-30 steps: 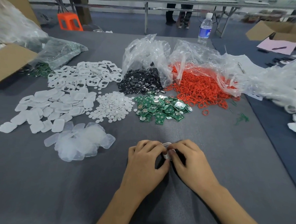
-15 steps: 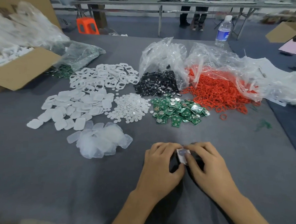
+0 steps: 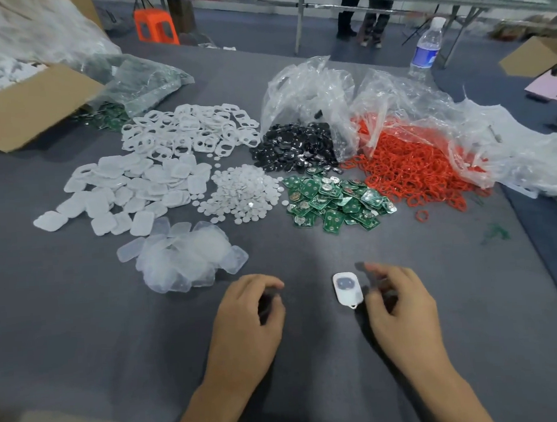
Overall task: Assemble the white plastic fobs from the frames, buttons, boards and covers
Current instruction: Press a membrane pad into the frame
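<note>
A white fob (image 3: 347, 289) with a grey round window lies flat on the grey table between my hands. My left hand (image 3: 249, 319) hovers to its left with loosely curled fingers and holds nothing. My right hand (image 3: 400, 307) sits just right of the fob, fingers relaxed and blurred, apart from it or barely touching. Beyond lie heaps of white frames (image 3: 189, 131), white covers (image 3: 131, 189), small white round buttons (image 3: 242, 193), green boards (image 3: 331, 201) and clear covers (image 3: 183, 257).
Black discs (image 3: 295, 148) and red rings (image 3: 410, 171) spill from clear plastic bags (image 3: 312, 89). A cardboard box (image 3: 23, 104) stands at the far left, a water bottle (image 3: 425, 50) at the back right. The table's right edge (image 3: 530, 230) runs diagonally.
Both hands held the fob together between their fingertips; now they have let go and moved apart, and the fob lies on the table. The camera view has shifted.
</note>
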A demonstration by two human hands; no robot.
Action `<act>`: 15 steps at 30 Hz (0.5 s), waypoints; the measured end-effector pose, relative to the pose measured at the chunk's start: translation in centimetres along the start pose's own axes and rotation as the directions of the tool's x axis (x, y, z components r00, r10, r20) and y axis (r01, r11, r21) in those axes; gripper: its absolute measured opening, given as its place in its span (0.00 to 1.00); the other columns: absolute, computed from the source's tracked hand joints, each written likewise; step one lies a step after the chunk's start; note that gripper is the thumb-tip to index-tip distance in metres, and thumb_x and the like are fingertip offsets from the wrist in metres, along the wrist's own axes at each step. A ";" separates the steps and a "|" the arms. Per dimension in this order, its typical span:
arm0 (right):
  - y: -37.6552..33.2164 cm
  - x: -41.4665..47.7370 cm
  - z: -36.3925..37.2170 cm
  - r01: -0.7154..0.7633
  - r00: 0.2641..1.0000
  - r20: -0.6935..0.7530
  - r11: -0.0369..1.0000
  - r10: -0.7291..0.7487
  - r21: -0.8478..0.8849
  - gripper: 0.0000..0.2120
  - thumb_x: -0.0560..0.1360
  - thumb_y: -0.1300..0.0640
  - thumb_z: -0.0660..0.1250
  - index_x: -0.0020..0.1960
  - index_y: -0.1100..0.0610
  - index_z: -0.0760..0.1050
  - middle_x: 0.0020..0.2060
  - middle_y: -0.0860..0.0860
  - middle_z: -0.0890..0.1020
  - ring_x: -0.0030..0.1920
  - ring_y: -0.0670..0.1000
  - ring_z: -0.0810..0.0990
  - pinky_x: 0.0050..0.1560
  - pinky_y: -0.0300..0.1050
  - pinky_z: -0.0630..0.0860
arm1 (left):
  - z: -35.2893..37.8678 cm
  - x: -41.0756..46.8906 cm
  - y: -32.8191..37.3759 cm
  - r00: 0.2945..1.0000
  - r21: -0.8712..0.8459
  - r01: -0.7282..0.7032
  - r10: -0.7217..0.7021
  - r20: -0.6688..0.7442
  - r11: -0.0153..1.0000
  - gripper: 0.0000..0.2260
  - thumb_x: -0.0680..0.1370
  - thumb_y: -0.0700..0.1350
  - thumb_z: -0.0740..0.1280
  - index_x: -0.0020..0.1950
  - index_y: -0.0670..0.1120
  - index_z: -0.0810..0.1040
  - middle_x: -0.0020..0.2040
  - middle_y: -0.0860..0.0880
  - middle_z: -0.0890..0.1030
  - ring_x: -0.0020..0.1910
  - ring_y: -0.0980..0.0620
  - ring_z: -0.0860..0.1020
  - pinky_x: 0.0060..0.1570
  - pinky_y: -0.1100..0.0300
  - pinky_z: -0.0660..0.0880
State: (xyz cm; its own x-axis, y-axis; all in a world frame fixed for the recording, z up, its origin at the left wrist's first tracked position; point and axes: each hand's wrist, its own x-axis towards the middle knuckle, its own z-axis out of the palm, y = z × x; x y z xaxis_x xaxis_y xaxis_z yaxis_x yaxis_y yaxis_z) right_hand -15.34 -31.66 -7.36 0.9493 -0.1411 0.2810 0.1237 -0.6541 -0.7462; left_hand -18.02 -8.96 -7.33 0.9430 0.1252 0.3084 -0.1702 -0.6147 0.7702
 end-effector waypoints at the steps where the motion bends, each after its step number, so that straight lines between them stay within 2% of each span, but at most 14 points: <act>1: 0.1 -0.1 -0.1 -0.005 1.000 -0.007 1.000 0.005 0.008 0.19 0.73 0.68 0.68 0.57 0.48 0.82 0.48 0.42 0.79 0.47 0.40 0.79 0.48 0.25 0.70 | 0.0 0.0 -0.1 1.000 0.003 0.001 -0.001 0.000 1.000 0.12 0.76 0.36 0.72 0.50 0.54 0.80 0.48 0.62 0.78 0.51 0.56 0.79 0.48 0.66 0.75; 4: 0.4 -0.4 -0.3 0.008 1.000 0.009 1.000 -0.008 0.026 0.16 0.74 0.61 0.71 0.57 0.45 0.81 0.46 0.40 0.78 0.46 0.40 0.79 0.47 0.24 0.69 | 0.0 0.0 -0.2 1.000 0.027 -0.001 0.001 0.010 1.000 0.12 0.76 0.37 0.72 0.50 0.55 0.80 0.48 0.62 0.78 0.51 0.57 0.79 0.49 0.65 0.76; 7: 0.5 -0.7 -0.3 0.054 0.995 0.079 0.998 -0.055 0.013 0.14 0.74 0.52 0.72 0.59 0.43 0.79 0.50 0.37 0.76 0.50 0.41 0.79 0.50 0.26 0.70 | 0.0 0.0 0.0 0.999 0.073 -0.023 0.021 0.031 0.997 0.12 0.76 0.38 0.72 0.51 0.55 0.80 0.48 0.63 0.78 0.52 0.58 0.77 0.52 0.70 0.73; 11: 0.9 -1.2 0.0 0.148 0.984 0.104 0.989 -0.145 -0.024 0.14 0.75 0.53 0.72 0.59 0.42 0.80 0.51 0.40 0.75 0.55 0.44 0.76 0.55 0.32 0.70 | 0.2 0.0 0.1 0.998 0.143 -0.047 0.040 0.052 0.989 0.11 0.75 0.39 0.73 0.51 0.55 0.80 0.47 0.63 0.78 0.52 0.61 0.74 0.53 0.75 0.66; 15: 1.3 -1.3 0.4 0.220 0.973 0.098 0.971 -0.211 -0.093 0.08 0.78 0.49 0.69 0.56 0.45 0.82 0.49 0.44 0.75 0.52 0.47 0.74 0.54 0.41 0.72 | 0.5 0.0 0.1 0.996 0.173 -0.075 0.067 0.052 0.982 0.11 0.75 0.39 0.74 0.51 0.54 0.80 0.47 0.62 0.79 0.51 0.58 0.74 0.54 0.69 0.68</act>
State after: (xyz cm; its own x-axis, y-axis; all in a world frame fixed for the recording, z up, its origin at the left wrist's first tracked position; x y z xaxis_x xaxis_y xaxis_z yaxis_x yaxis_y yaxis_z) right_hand -16.31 -32.06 -8.94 0.9255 0.0737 0.3714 0.3020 -0.7353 -0.6068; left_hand -17.91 -9.38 -7.54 0.9431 0.0428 0.3296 -0.1886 -0.7477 0.6367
